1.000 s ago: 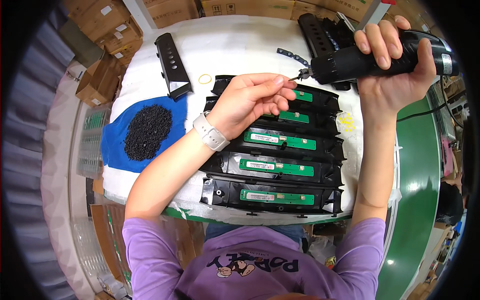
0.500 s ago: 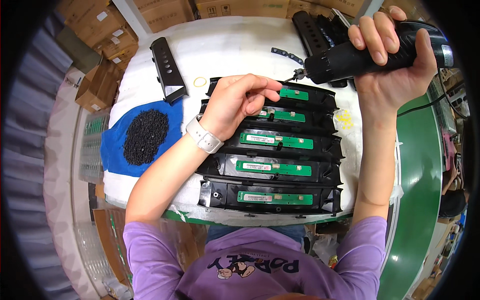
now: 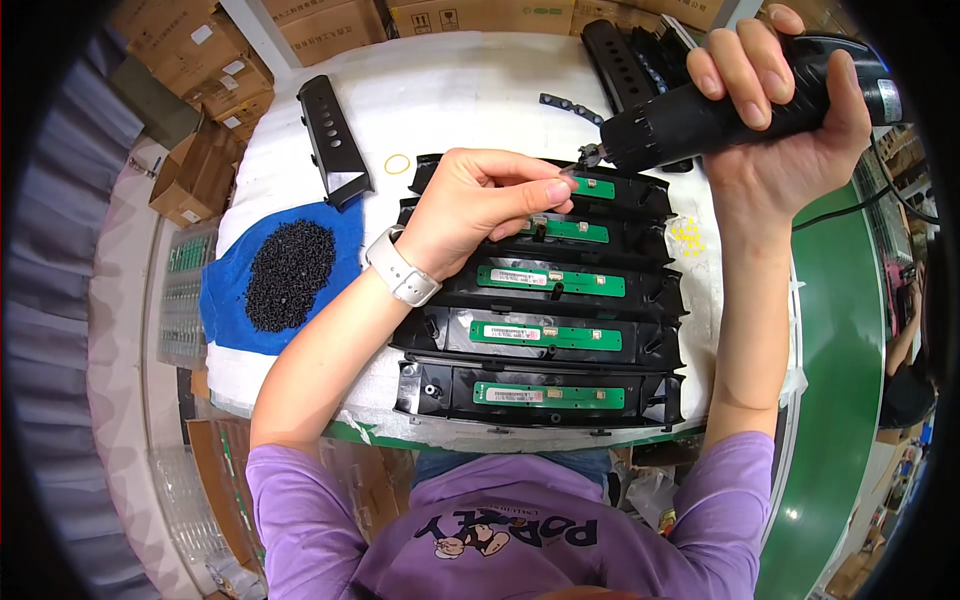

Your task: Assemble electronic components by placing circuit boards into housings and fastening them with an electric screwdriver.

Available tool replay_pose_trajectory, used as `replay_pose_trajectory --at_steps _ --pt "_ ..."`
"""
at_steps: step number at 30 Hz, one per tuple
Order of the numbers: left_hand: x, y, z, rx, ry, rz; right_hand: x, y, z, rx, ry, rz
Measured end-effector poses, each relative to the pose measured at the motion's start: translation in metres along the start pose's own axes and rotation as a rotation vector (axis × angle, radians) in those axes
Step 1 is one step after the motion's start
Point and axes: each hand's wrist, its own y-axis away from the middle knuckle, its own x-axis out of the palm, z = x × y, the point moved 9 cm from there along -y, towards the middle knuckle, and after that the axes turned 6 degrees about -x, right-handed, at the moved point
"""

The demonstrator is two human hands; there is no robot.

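Note:
My right hand (image 3: pixel 775 110) is wrapped round a black electric screwdriver (image 3: pixel 670 128), held tilted with its bit end toward the left. My left hand (image 3: pixel 495 200) is closed, thumb and forefinger pinched at the tip of the bit; whatever sits between them is too small to make out. Below it, several long black plastic housings lie in a stack of rows, each with a narrow green circuit board (image 3: pixel 552 281) inside. The wrist partly covers the left ends of the upper rows, including the farthest housing (image 3: pixel 640 198).
A heap of small black screws (image 3: pixel 291 275) lies on a blue cloth (image 3: pixel 228 285) at the left. Behind it rests a loose black panel with holes (image 3: pixel 331 135). More black panels (image 3: pixel 612 65) lie at the back right, near a yellow rubber band (image 3: pixel 397 164) and yellow dots (image 3: pixel 688 237).
My left fingertips have closed into a pinch and moved slightly right to the bit's tip. The screwdriver has shifted a little to the left.

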Motion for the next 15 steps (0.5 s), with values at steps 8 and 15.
replay_pose_trajectory --at_steps 8,15 --pt "-0.007 -0.002 0.004 0.014 -0.081 -0.052 0.001 0.005 -0.010 0.055 0.026 0.010" --pt "-0.011 0.001 0.004 0.028 -0.074 -0.084 -0.004 0.007 -0.013 0.046 0.101 -0.096"
